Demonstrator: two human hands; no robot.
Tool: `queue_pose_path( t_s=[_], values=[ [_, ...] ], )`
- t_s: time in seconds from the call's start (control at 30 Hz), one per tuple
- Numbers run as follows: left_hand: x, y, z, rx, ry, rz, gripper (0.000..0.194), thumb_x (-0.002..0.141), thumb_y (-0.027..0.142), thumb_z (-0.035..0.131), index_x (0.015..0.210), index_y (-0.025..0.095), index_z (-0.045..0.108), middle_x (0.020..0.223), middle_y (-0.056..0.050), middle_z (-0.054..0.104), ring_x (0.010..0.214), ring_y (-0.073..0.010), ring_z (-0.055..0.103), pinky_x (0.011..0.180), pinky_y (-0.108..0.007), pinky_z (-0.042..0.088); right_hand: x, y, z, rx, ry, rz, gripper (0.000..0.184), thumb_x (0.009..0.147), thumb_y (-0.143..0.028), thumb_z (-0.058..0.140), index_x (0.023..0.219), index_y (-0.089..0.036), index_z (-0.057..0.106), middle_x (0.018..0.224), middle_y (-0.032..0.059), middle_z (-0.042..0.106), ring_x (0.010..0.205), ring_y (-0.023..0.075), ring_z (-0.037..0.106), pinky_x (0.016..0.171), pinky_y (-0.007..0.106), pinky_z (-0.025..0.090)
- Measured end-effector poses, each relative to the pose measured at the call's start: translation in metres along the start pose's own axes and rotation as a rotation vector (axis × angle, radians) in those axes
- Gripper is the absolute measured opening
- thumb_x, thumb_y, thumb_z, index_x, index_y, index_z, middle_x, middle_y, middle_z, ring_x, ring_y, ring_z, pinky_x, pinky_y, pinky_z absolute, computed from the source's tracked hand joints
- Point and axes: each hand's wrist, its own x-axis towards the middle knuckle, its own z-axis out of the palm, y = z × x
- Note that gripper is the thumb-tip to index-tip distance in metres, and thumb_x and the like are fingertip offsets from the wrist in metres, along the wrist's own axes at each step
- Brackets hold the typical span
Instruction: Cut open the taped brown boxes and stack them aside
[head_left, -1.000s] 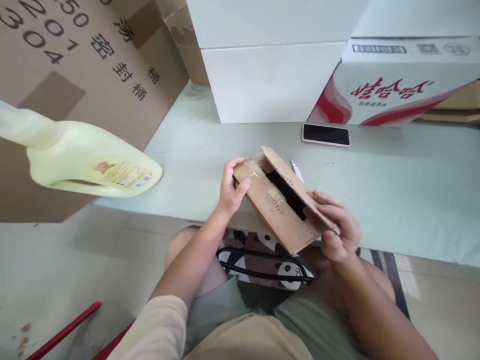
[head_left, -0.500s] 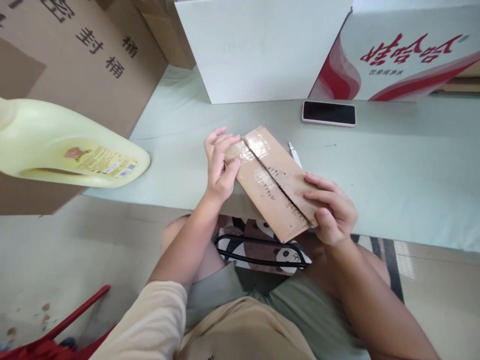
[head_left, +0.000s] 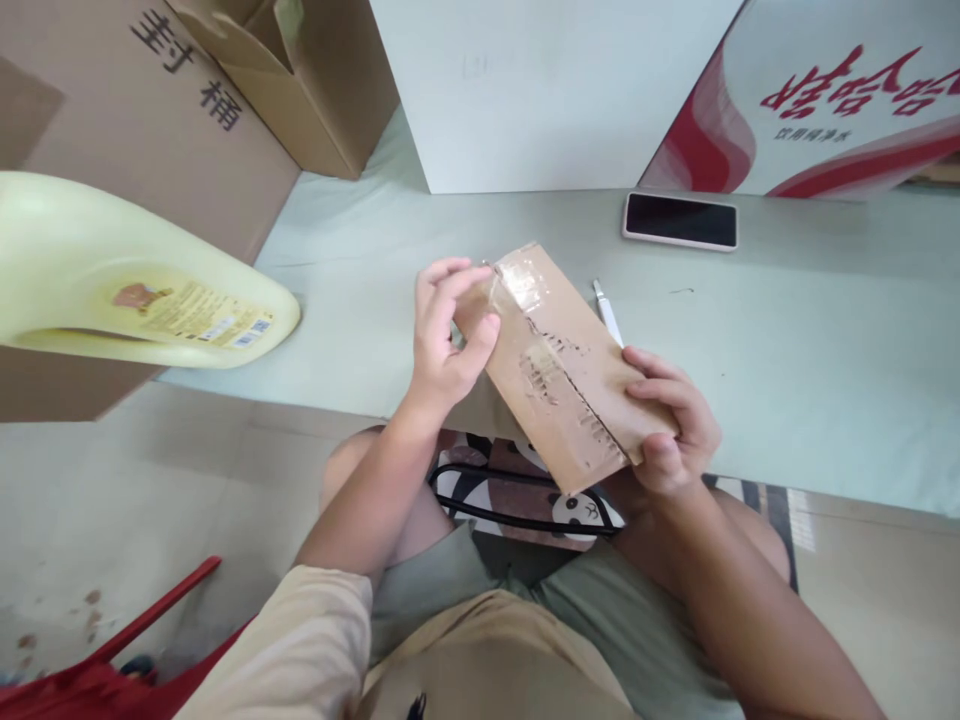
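Observation:
A small flat cardboard box is held slantwise above the table's front edge. Clear tape covers its upper left end, and a dark seam runs along the middle with torn, scuffed marks beside it. My left hand grips the far left end, thumb and fingers on the top face. My right hand clasps the near right end, fingers on the top and side, thumb at the corner. Just beyond the box lies a slim white knife-like tool on the table, its lower end hidden behind the box.
A phone lies on the pale green tablecloth. Behind stand a white carton and a red-and-white carton. At left are a yellow bottle, a large cardboard box and an open brown box.
The seam's gap looks narrower than before, with the two flaps lying closer together. Both hands keep their hold on the box. The view has shifted slightly.

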Motion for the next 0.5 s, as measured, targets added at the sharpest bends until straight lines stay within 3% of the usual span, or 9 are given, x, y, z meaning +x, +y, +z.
queue_pose_path(
  t_s=[0.1, 0.23, 0.5],
  values=[
    [0.0015, 0.0025, -0.0003, 0.039, -0.046, -0.030, 0.055, 0.093, 0.075, 0.057, 0.116, 0.027, 0.073, 0.135, -0.011, 0.058, 0.140, -0.0345, 0.053, 0.125, -0.059, 0.038, 0.0024, -0.0040, 0.0010, 0.065, 0.059, -0.050, 0.038, 0.097, -0.061, 0.049, 0.108, -0.031, 0.069, 0.129, 0.0104, 0.072, 0.121, 0.0375, 0.070, 0.100, 0.060, 0.058],
    [0.0022, 0.0042, -0.0019, 0.032, -0.098, -0.030, 0.054, 0.096, 0.073, 0.053, 0.106, 0.026, 0.077, 0.132, -0.009, 0.058, 0.137, -0.0321, 0.057, 0.125, -0.058, 0.040, 0.0012, -0.0040, 0.0020, 0.036, 0.059, -0.005, 0.042, 0.097, -0.065, 0.048, 0.106, -0.029, 0.069, 0.129, 0.0116, 0.072, 0.124, 0.0381, 0.069, 0.102, 0.062, 0.058],
    [0.0032, 0.0013, -0.0051, 0.078, -0.111, 0.051, 0.043, 0.102, 0.061, 0.053, 0.108, 0.027, 0.079, 0.133, -0.008, 0.058, 0.135, -0.0293, 0.059, 0.123, -0.056, 0.043, -0.0009, 0.0005, 0.0017, 0.086, 0.082, -0.025, 0.035, 0.099, -0.058, 0.051, 0.110, -0.030, 0.069, 0.131, 0.0101, 0.072, 0.122, 0.0349, 0.070, 0.102, 0.057, 0.057]
  ],
)
